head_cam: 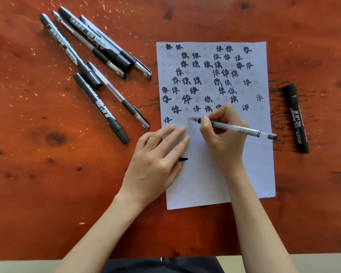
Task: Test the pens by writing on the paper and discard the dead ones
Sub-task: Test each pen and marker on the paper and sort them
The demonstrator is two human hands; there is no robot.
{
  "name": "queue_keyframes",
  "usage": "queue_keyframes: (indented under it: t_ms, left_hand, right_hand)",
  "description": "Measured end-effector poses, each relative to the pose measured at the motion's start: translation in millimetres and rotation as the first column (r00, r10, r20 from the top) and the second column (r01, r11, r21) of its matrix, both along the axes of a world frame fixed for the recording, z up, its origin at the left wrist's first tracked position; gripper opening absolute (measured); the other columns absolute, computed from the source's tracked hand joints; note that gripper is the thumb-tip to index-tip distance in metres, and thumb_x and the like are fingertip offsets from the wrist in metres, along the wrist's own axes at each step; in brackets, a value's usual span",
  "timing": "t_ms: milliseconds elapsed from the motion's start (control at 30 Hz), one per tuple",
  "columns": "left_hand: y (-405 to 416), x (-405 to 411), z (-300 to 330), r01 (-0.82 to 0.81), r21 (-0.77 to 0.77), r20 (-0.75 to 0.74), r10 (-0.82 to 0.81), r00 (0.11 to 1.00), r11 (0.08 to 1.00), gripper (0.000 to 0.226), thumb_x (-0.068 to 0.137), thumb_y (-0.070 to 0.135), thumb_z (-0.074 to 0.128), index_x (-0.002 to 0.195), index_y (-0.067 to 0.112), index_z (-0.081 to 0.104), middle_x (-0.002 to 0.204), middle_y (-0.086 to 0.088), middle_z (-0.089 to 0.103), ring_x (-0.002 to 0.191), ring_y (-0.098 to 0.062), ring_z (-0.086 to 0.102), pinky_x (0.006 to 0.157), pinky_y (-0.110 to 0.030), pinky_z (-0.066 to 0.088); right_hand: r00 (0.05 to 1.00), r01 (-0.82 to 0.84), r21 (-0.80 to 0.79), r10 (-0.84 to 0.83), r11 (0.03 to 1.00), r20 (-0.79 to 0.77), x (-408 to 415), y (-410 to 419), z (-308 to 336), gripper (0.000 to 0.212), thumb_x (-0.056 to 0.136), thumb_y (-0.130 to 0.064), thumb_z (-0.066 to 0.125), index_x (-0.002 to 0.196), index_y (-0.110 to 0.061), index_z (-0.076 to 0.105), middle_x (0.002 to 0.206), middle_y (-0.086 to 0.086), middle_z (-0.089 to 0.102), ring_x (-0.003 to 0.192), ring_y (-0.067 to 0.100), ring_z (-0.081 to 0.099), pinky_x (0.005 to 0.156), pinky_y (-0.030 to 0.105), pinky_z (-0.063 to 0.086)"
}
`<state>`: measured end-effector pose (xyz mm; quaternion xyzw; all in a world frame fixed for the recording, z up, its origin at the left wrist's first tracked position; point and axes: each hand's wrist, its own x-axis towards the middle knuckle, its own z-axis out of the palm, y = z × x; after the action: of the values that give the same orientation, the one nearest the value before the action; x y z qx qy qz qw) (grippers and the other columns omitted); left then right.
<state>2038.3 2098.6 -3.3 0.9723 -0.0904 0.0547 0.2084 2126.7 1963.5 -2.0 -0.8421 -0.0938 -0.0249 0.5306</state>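
So here's what I'm looking at: the paper (250,174) lies right of centre on the reddish wooden table (47,174), its bottom edge a little back from the table's near edge, and the lower half of the sheet is still blank, so there's room to write down there. The upper half is packed with rows of test characters, some bold, some faint. My right hand (222,138) is curled round a clear gel pen (236,128), pinching it near the nib, with the tip down on the paper just under the last row and the barrel slanting off to the right. The left hand (158,160) lies flat with straight fingers pressing the sheet's left edge; a small black cap (182,159) peeks out from under it. A bunch of pens (95,62) sits well off to the upper left, and one black marker (297,119) lies alone just beside the paper's right edge.
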Motion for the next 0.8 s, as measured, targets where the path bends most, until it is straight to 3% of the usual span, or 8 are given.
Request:
queue_keyframes:
  t_ms: [333,500,633,800]
  left_hand:
    - [0.3,0.1,-1.0,0.001,0.009,0.004,-0.001,1.0,1.0,0.038,0.084,0.019,0.051,0.12,0.01,0.057,0.13,-0.01,0.055,0.121,-0.024,0.042,0.095,-0.038,0.033]
    - [0.0,0.2,-1.3,0.002,0.005,0.011,-0.002,1.0,1.0,0.037,0.084,0.019,0.05,0.12,0.01,0.058,0.13,-0.009,0.055,0.121,-0.024,0.042,0.095,-0.037,0.033]
    - [0.2,1.3,0.0,0.002,0.007,0.008,-0.002,1.0,1.0,0.037,0.084,0.018,0.049,0.119,0.01,0.059,0.13,-0.008,0.056,0.121,-0.023,0.041,0.094,-0.036,0.033]
    - [0.3,-0.3,1.7,0.007,-0.004,-0.03,-0.007,1.0,1.0,0.038,0.083,0.021,0.047,0.118,0.011,0.06,0.129,-0.007,0.056,0.121,-0.021,0.041,0.095,-0.035,0.032]
  right_hand:
    - [0.999,-0.05,-0.016,0.05,0.999,0.005,-1.1,0.5,-0.5,0.014,0.076,-0.019,0.055,0.067,-0.012,0.048,0.054,-0.018,0.045,0.046,-0.005,0.045,0.048,0.004,0.031]
    - [1.0,-0.01,-0.008,0.01,1.0,0.029,-0.1,1.4,-2.3,0.017,0.077,-0.015,0.052,0.066,-0.002,0.048,0.055,-0.019,0.043,0.047,-0.006,0.043,0.048,0.005,0.032]
    - [0.997,0.01,0.17,0.004,0.985,-0.081,2.7,-3.3,0.4,0.014,0.077,-0.02,0.053,0.068,-0.023,0.044,0.053,-0.017,0.053,0.048,-0.002,0.044,0.049,0.011,0.034]
    - [0.986,0.061,0.278,-0.015,0.959,-0.168,2.8,-2.4,5.9,0.012,0.073,-0.023,0.053,0.066,-0.024,0.044,0.051,-0.013,0.052,0.048,0.002,0.042,0.048,0.015,0.034]
